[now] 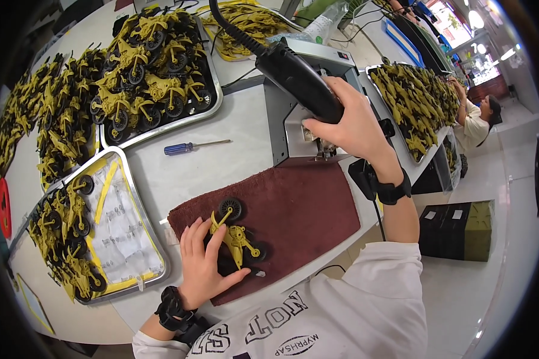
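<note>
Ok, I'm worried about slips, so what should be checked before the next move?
1. Toy motorbike lying on the brown cloth: ok.
2. Left hand at the motorbike: ok, fingers spread beside it.
3. Right hand holding the black corded tool: ok.
4. Tool apart from the left hand: ok, it is over by the grey metal machine.
5. Tool's working end free of contact: cannot tell, hidden.
6. Blue-handled screwdriver off the cloth: ok, on the table.

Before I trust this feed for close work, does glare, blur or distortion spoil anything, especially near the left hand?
Head view, centre: left hand and yellow toy motorcycle look fairly sharp and evenly lit; head view, upper right: ceiling lights blow out white; head view, outer edge: strong fisheye bending and dark corners.
</note>
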A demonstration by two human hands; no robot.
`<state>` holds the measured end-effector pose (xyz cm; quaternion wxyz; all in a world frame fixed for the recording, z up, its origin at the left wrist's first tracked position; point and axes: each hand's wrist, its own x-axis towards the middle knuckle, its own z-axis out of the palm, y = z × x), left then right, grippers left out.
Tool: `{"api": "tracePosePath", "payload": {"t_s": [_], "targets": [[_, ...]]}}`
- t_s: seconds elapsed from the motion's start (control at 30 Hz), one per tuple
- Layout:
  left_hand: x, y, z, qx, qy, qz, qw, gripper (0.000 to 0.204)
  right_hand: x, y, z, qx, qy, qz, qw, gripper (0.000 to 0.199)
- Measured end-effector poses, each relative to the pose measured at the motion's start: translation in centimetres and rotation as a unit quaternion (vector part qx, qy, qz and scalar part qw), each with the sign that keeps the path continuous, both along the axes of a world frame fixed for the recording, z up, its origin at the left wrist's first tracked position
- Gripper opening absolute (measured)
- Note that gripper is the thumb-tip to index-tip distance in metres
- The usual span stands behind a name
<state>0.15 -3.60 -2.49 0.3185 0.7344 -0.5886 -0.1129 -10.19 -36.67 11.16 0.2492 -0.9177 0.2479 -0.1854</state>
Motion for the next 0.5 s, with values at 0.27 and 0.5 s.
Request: {"api": "tracePosePath", "payload": {"t_s": [0.27,0.5], "targets": [[-0.06,0.07,0.25,0.001,-0.005,0.002,1.000,0.093,-0.11,0.20,-0.48,-0.030,0.008,0.003,1.000,0.061],[-0.06,0.14,0.02,0.001,-0.009,0.000,1.000,0.093,-0.24,0.45,-0.56,-0.039,0.012,0.022,0.999,0.062]]}}
